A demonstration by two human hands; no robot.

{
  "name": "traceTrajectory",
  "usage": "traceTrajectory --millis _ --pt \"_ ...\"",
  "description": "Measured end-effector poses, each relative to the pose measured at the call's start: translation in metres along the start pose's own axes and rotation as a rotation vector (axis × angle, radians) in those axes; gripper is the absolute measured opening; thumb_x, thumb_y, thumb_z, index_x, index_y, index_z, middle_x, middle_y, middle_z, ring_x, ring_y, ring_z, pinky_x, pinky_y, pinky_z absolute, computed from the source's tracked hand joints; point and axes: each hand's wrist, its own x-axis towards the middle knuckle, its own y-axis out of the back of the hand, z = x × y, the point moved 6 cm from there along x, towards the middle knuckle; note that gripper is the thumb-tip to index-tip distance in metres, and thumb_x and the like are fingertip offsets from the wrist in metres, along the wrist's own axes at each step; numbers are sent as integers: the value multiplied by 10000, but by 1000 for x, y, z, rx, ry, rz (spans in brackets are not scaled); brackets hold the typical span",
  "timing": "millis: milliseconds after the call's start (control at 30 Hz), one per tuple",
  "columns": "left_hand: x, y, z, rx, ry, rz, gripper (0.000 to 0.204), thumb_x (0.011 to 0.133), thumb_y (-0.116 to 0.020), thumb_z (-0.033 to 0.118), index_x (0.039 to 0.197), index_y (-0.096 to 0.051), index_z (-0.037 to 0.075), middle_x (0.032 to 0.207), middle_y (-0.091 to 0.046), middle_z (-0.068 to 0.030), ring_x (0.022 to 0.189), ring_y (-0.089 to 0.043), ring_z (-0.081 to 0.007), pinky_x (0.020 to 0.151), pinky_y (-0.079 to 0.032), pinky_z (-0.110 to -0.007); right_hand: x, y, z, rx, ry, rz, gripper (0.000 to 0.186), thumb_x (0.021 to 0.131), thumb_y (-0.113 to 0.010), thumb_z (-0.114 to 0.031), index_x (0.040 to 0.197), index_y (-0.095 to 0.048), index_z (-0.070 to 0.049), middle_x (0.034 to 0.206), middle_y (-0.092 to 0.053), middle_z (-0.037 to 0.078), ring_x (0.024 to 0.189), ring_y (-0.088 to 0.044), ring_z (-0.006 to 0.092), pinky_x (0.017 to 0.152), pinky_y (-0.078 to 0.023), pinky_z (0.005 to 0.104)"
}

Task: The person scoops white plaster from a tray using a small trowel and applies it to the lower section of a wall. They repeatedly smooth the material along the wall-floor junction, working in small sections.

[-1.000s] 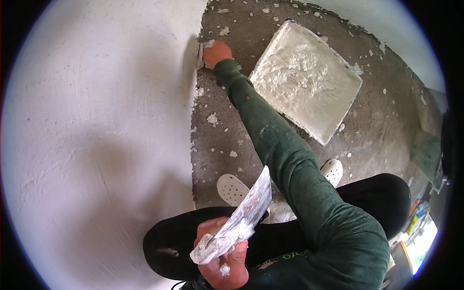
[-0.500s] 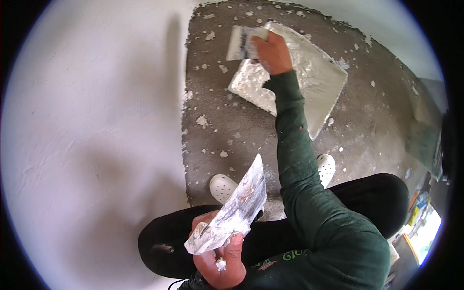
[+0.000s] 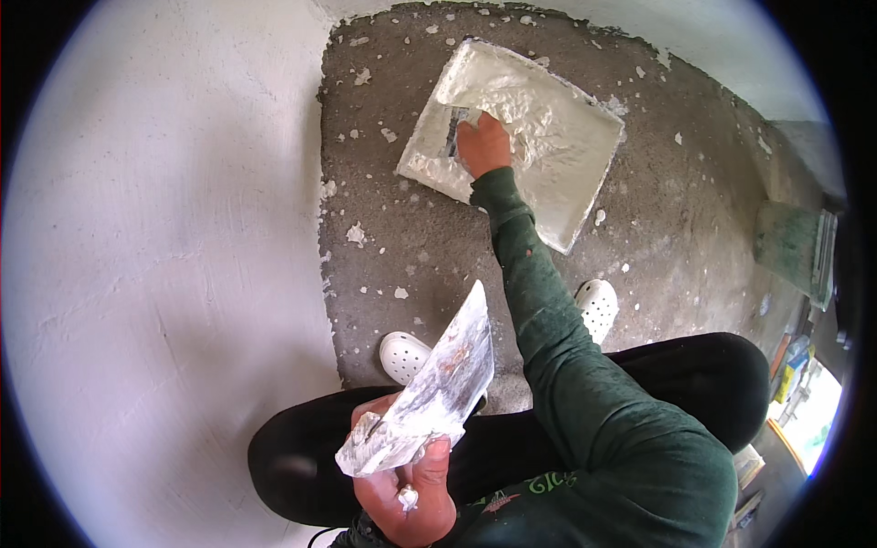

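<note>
My right hand (image 3: pixel 486 146) is closed around a scraper (image 3: pixel 453 132), whose dark blade shows left of my fingers. The scraper is down at the white plaster (image 3: pixel 539 119), which lies thick and rippled in a shallow square tray (image 3: pixel 416 173) on the floor. Close to my body, my left hand (image 3: pixel 411 507) grips a flat, pointed blade (image 3: pixel 448 374) smeared with plaster. This blade tilts up to the right; its handle, if it has one, is hidden. A plaster lump clings by my left thumb.
A smooth whitish wall (image 3: pixel 174 237) rises along the left. The rough grey floor (image 3: pixel 365 274) is spotted with dried plaster. White perforated clogs (image 3: pixel 404 356) are on my feet between my bent knees. A greenish container (image 3: pixel 790 247) stands at the right.
My right hand has moved the scraper from above the tray's left corner down into the plaster. My left hand keeps its hold on the other blade. The view has shifted slightly.
</note>
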Motion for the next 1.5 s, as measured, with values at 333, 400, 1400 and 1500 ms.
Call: traceTrajectory --millis 333,400,1400,1500 --pt "-38 14 3 -1 -37 -40 511 841 -601 81 1259 -356 -84 1162 -524 -191 1047 -525 -244 928 -392 -360 -16 13 -9 -40 36 -15 257 783 -522 -195 819 -565 55 849 -616 297 843 -599 449 775 -478 487" --pt "-45 15 7 -19 -40 -21 509 841 -602 80 1256 -358 -85 1159 -525 -191 1042 -526 -243 927 -392 -359 -21 22 -2 -24 34 2 276 780 -524 -209 820 -566 60 858 -608 304 851 -590 455 777 -472 485" --pt "64 -10 -5 29 110 -19 544 835 -618 112 1265 -347 -82 1155 -528 -192 1037 -535 -239 923 -394 -354 25 -41 2 961 -515 -284 171 865 -581 -144 1004 -588 -46 823 -609 51 665 -592 164 595 -564 358" --pt "94 -10 -6 73 96 -23 292 820 -590 30 1086 -509 -57 1009 -576 -147 931 -538 -230 855 -402 -348 56 -64 -16 1015 -424 -361 208 880 -549 -140 1057 -577 -33 888 -637 66 701 -622 168 614 -564 348"
